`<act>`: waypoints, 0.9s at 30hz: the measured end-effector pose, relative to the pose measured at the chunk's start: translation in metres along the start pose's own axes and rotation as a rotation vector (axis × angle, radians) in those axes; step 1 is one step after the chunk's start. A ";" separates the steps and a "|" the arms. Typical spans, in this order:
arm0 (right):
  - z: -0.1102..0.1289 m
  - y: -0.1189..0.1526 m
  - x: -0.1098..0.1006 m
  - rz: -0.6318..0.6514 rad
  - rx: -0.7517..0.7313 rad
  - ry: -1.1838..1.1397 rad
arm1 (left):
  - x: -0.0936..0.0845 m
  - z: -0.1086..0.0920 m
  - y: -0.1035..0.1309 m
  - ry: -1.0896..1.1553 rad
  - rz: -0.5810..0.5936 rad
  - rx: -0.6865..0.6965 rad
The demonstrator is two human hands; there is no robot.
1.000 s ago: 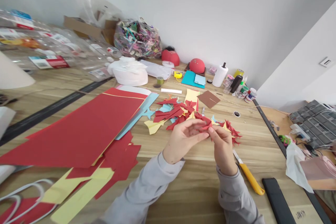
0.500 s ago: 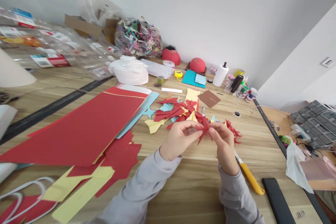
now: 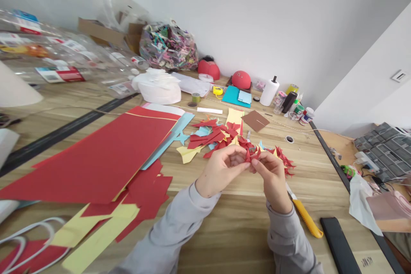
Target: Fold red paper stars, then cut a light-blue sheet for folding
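Against pale wall (image 3: 289,21); wood-grained table (image 3: 237,214)

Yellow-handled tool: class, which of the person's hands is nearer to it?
Right. The right hand is just left of the yellow-handled tool; the left hand is farther off, beyond the right hand.

Pale wall (image 3: 244,17) — wood-grain table (image 3: 317,171)

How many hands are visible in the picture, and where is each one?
2. The left hand and the right hand meet above the table, fingertips on one red paper piece. I see no others.
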State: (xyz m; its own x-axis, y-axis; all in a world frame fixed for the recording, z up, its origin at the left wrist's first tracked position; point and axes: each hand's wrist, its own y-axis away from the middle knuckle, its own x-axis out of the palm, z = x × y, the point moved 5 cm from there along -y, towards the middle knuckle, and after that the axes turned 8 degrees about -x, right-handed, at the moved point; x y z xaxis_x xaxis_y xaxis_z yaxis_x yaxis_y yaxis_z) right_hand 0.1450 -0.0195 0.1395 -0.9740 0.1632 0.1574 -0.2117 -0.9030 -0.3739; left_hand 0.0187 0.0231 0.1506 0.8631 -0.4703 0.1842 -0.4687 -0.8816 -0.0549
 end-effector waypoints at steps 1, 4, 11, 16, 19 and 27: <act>0.000 0.000 0.000 0.002 -0.005 0.000 | -0.001 0.000 0.000 -0.022 -0.017 0.009; 0.001 0.000 -0.001 -0.010 -0.026 0.014 | -0.003 -0.001 -0.001 -0.048 -0.032 0.047; 0.006 0.001 -0.005 -0.041 -0.079 0.121 | -0.008 -0.003 0.000 -0.022 -0.128 0.073; 0.007 0.001 -0.007 -0.049 -0.137 0.180 | -0.010 -0.003 0.001 0.022 -0.153 0.089; 0.012 0.002 -0.010 -0.067 -0.280 0.311 | -0.011 -0.005 0.001 0.004 -0.159 0.135; 0.035 0.006 -0.002 -0.018 -0.660 0.791 | -0.014 -0.003 0.001 0.009 -0.210 0.133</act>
State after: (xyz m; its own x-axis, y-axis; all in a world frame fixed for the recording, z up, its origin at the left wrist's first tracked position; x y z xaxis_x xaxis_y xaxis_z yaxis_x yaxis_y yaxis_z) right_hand 0.1481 -0.0392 0.1694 -0.6943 0.6054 -0.3893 0.0032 -0.5383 -0.8428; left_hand 0.0057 0.0288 0.1509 0.9370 -0.2761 0.2138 -0.2496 -0.9577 -0.1429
